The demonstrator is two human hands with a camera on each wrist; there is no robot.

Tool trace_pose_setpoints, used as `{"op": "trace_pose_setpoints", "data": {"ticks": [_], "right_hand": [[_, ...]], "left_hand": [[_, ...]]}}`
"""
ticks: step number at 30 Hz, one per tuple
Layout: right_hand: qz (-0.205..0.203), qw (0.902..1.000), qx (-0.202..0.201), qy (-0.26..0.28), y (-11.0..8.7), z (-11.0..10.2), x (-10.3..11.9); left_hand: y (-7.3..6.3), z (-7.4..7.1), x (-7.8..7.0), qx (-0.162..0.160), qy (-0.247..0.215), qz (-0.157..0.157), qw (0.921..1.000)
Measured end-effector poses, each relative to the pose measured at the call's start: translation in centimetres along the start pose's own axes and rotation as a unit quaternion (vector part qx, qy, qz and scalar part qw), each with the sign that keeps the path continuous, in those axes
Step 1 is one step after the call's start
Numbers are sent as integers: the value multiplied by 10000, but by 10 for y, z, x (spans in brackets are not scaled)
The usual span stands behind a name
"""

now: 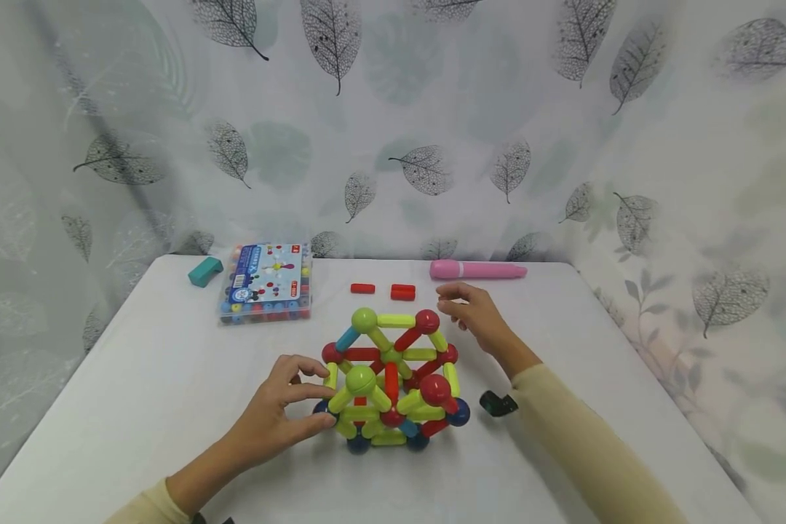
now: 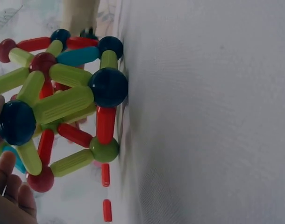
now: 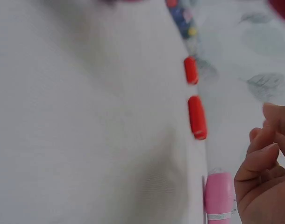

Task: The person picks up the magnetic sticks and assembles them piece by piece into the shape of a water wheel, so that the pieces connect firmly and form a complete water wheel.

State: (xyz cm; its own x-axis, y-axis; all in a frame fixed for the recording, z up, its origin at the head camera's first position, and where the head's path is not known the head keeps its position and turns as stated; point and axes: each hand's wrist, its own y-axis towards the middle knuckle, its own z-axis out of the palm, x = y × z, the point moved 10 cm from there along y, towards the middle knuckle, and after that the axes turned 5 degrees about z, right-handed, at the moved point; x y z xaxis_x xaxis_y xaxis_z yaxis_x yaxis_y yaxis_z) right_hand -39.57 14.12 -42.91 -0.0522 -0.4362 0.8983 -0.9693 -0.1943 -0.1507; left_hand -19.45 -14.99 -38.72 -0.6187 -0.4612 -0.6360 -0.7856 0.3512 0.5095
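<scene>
A magnetic ball-and-rod structure [image 1: 392, 355] stands mid-table, built of green, red and blue rods joined by red, green and dark blue balls. My left hand [image 1: 278, 407] grips its left side, thumb at a dark blue ball [image 2: 16, 122] and fingers by a green rod. One short red rod sticks out from the front red ball [image 1: 435, 390]. Beyond the structure's upper right, my right hand [image 1: 474, 318] hovers with loosely bent fingers near the top red ball [image 1: 427, 322]. In the right wrist view, nothing shows between the fingertips [image 3: 268, 151] of that hand.
Loose red rods [image 1: 402, 292] lie behind the structure, with another red rod [image 1: 363, 288] beside them. A pink pen-shaped thing [image 1: 481, 270] is along the back edge. A clear box of beads [image 1: 268, 284] and a teal block [image 1: 206, 271] sit at the back left.
</scene>
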Motion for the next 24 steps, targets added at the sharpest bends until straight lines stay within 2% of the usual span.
{"op": "trace_pose_setpoints", "data": {"ticks": [4, 9, 13, 19, 24], "right_hand": [[-6, 9968, 226, -764, 39, 21, 1], [-2, 9908, 286, -1322, 61, 38, 0], [91, 9872, 268, -1571, 71, 45, -4], [225, 9846, 145, -1725, 75, 51, -7], [132, 9844, 54, -1753, 75, 54, -4]], "left_hand": [[-1, 2, 4, 11, -219, -242, 9995], [-1, 6, 6, 46, -351, -434, 9984], [-2, 4, 4, -19, -253, -356, 9990], [-3, -5, 5, -101, 173, -219, 9996], [-4, -3, 11, 197, 276, -223, 9992]]}}
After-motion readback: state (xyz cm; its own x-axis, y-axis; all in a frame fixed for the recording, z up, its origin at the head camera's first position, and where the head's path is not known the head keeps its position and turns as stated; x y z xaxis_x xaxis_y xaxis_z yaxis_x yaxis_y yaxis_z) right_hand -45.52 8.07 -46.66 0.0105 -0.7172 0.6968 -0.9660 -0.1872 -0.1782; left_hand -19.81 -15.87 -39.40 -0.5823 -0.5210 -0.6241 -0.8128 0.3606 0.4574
